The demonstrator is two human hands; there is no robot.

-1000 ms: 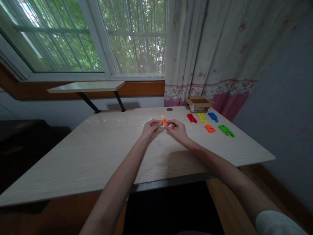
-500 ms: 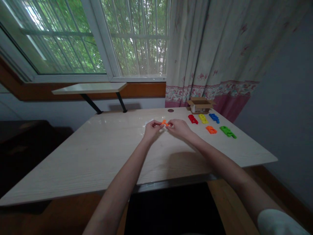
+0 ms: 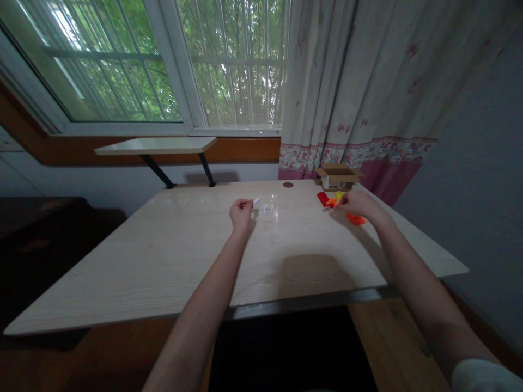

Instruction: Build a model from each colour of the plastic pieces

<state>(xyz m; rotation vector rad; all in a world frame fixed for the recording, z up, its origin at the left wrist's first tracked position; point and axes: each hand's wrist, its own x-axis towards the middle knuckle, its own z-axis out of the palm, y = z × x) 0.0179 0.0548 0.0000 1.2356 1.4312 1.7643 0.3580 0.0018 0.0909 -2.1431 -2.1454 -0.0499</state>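
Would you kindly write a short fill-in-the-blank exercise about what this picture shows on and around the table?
Behind the coloured pieces stands an open ____ box. The right hand has a small orange plastic piece at its fingertips, with a ____ piece just to its left. The left hand is curled over the pale table, and the curtain behind the table ends in a ____ band.

Missing words: cardboard; red; pink.

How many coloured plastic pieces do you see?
4: a red piece, a yellow piece, an orange piece on the table, another orange piece by the right hand; more may be hidden.
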